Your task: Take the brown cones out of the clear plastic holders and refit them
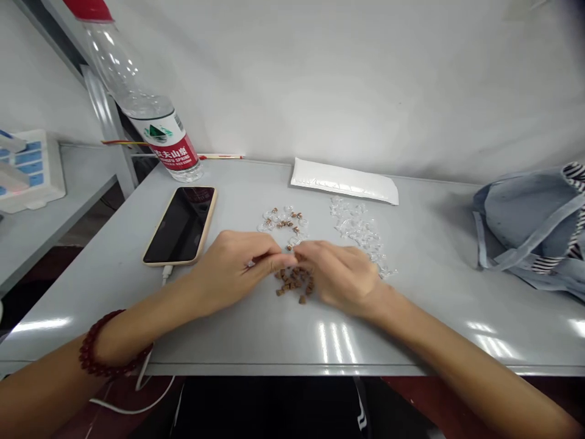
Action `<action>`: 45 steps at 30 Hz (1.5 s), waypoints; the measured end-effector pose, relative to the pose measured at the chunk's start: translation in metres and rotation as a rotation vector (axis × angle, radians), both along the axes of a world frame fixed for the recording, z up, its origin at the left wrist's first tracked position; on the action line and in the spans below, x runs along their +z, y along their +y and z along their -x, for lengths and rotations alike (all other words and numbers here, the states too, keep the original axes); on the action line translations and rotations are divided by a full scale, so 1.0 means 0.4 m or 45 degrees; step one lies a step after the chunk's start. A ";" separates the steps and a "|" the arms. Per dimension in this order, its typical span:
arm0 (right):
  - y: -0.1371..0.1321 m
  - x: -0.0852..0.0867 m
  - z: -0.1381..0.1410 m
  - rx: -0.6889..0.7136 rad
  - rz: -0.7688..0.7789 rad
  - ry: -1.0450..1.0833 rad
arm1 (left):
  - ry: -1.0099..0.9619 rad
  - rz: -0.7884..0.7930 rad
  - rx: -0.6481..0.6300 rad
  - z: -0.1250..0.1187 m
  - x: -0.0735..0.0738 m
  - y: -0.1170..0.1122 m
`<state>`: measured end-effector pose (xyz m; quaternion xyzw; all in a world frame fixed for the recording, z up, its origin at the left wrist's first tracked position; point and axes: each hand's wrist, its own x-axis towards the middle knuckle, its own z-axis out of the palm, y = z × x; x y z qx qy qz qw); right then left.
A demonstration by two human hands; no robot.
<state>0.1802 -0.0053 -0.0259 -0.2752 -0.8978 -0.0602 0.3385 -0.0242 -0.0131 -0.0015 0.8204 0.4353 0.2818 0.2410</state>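
Nearest of all, below both hands, I see the person's dark-clothed lap (274,405) and a patch of dark red floor (404,393); a thin white cable (132,412) loops there, under the left forearm. Above it spreads a glossy pale-grey tabletop (219,344), ceiling light glaring off it just below the right hand. The left hand (244,262), a dark red beaded bracelet (94,363) at its wrist, has thumb and forefinger pinched together, tips meeting those of the right hand (342,274), whose fingers are curled inward. Whether anything small is gripped between them, I cannot tell. Beneath and between the fingertips lies a loose heap of small brown blocky pieces (294,283). Just beyond the fingertips is a cluster of clear plastic bits with brown pieces among them (283,224); past the right hand's knuckles, a scatter of clear plastic bits (361,231).

Beyond the left hand lies a black-screened phone in a pale peach case (180,225), the cable plugged in. Farther off, beyond the right hand, a flat white packet (345,181) rests near the pale wall (320,79); well to that hand's right slumps a blue-grey cloth bag with striped trim (525,219). Far beyond the left hand stands a red-capped clear bottle (159,137), and outward from it, on a lower grey side table (86,177), a white tray with blue compartments (53,171).
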 end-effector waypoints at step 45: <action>0.123 0.004 -0.101 -0.194 0.551 -0.262 | 0.269 -0.277 -0.181 -0.001 -0.043 0.008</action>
